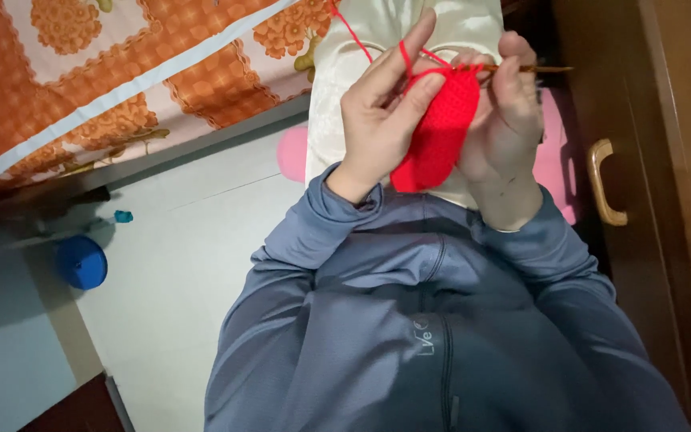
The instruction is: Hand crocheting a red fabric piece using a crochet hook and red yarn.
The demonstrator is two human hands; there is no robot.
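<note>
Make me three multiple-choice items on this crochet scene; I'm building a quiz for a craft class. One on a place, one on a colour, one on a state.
1. Where does the blue round thing lie?
A. on the floor at the left
B. on the person's lap
C. on the wooden door

2. What colour is the crocheted piece?
A. green
B. red
C. white

3. How does the yarn strand run at the left hand?
A. it lies loose on the floor
B. it is cut off short
C. it passes over the raised forefinger

Answers:
1. A: it sits on the pale floor, below the orange patterned cloth.
2. B: the piece between both hands is bright red.
3. C: the strand crosses the forefinger, while the right hand holds the crochet hook.
</note>
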